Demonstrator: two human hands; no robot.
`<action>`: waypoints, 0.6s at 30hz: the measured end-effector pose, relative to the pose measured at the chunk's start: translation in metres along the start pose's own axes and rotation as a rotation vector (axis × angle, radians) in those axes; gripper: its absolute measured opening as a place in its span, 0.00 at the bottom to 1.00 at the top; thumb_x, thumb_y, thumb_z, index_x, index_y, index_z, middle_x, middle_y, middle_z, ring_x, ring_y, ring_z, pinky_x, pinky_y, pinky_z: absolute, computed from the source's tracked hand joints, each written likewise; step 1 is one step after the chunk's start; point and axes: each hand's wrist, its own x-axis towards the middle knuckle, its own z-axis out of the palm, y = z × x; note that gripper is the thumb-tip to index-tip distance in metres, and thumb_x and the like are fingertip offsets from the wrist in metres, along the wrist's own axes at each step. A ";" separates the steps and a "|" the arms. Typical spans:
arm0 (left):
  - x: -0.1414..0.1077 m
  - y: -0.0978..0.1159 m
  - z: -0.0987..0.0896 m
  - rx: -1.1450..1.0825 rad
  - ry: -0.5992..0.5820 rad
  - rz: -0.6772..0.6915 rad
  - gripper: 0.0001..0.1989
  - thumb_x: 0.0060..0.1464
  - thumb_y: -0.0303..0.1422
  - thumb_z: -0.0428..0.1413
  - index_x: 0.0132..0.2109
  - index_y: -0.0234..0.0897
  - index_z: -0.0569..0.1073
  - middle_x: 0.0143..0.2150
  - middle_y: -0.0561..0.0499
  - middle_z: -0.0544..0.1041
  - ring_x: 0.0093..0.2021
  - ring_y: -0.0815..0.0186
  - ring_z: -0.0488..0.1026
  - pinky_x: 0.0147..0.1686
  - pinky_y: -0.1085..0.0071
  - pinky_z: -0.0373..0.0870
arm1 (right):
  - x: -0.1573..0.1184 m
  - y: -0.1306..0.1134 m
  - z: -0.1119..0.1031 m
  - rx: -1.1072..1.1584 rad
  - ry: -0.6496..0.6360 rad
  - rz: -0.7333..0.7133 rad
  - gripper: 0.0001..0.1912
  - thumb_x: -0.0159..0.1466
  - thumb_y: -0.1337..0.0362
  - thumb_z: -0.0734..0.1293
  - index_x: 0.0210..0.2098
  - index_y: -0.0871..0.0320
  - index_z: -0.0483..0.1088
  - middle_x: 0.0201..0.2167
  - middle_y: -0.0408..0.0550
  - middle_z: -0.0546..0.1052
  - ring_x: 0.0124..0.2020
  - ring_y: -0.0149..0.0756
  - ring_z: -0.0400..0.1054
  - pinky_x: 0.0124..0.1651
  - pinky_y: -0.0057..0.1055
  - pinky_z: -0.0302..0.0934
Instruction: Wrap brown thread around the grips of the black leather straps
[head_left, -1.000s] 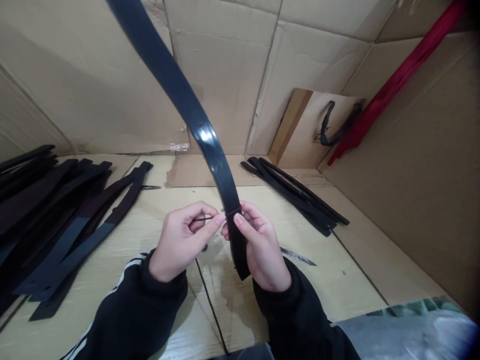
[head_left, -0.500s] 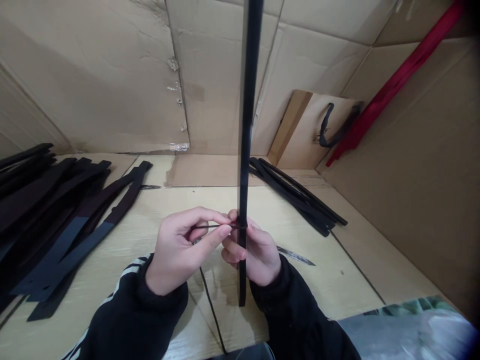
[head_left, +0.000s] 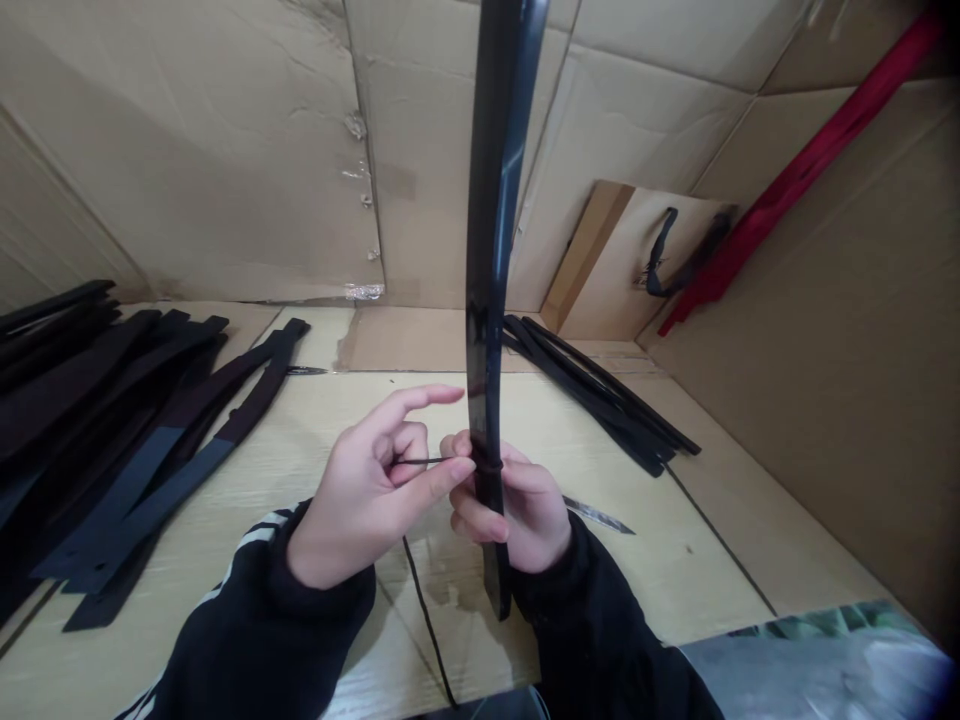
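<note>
Your right hand (head_left: 529, 510) grasps the long, flat, glossy black strip (head_left: 489, 250) near its lower end, fingers wrapped round its edges. The strip stands nearly upright between your hands, edge towards you, its short lower end dropping just below your right fingers and the rest rising far above them. Your left hand (head_left: 356, 500) grips a thin black cord (head_left: 429, 461), with the curled fingers around it and the thumb laid along it close to the strip; your index finger is raised off the cord, its tip just beside the strip. The cord runs taut from your left fingers to the strip, where a thin dark band crosses beside your right fingers; you can't see whether it goes all the way round. Another length of cord hangs below your left hand.

Well to the left of your left hand, a pile of flat, curved black and dark-blue strips (head_left: 187, 420) lies on the pale yellowish table (head_left: 622, 570). Beyond your right hand lies a smaller bundle of slim black strips (head_left: 592, 395), and a pointed, silvery blade (head_left: 600, 515) sits just beside your right wrist.
</note>
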 end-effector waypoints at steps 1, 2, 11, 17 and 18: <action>0.001 0.000 -0.001 -0.027 -0.021 -0.038 0.24 0.52 0.33 0.58 0.56 0.38 0.64 0.20 0.63 0.47 0.19 0.79 0.47 0.18 0.82 0.48 | 0.000 -0.001 0.000 0.000 0.007 0.002 0.10 0.56 0.61 0.67 0.37 0.58 0.69 0.26 0.38 0.67 0.13 0.18 0.54 0.18 0.21 0.49; 0.002 0.000 -0.001 -0.042 -0.047 -0.069 0.26 0.52 0.34 0.58 0.57 0.38 0.63 0.20 0.63 0.47 0.19 0.79 0.47 0.19 0.82 0.48 | 0.000 -0.001 0.000 -0.001 0.011 0.005 0.10 0.56 0.61 0.67 0.37 0.59 0.69 0.25 0.38 0.67 0.13 0.18 0.54 0.18 0.21 0.49; 0.007 -0.001 -0.004 -0.088 -0.089 -0.183 0.16 0.47 0.34 0.59 0.44 0.31 0.73 0.20 0.60 0.57 0.20 0.77 0.59 0.20 0.80 0.60 | 0.003 0.002 0.002 0.016 0.003 0.013 0.12 0.59 0.63 0.65 0.41 0.61 0.72 0.26 0.39 0.67 0.14 0.17 0.55 0.18 0.20 0.48; 0.008 0.004 -0.001 -0.225 -0.071 -0.225 0.10 0.44 0.29 0.61 0.33 0.33 0.67 0.17 0.63 0.58 0.18 0.79 0.65 0.19 0.86 0.63 | 0.004 0.008 0.003 0.007 0.088 -0.013 0.15 0.56 0.58 0.67 0.38 0.63 0.73 0.24 0.42 0.70 0.15 0.21 0.55 0.19 0.22 0.50; 0.008 0.004 0.000 -0.233 -0.070 -0.235 0.10 0.45 0.30 0.60 0.33 0.33 0.66 0.18 0.62 0.59 0.18 0.78 0.66 0.18 0.85 0.64 | 0.004 0.009 0.005 -0.010 0.112 -0.024 0.16 0.56 0.56 0.66 0.36 0.64 0.73 0.22 0.43 0.70 0.16 0.22 0.57 0.20 0.22 0.51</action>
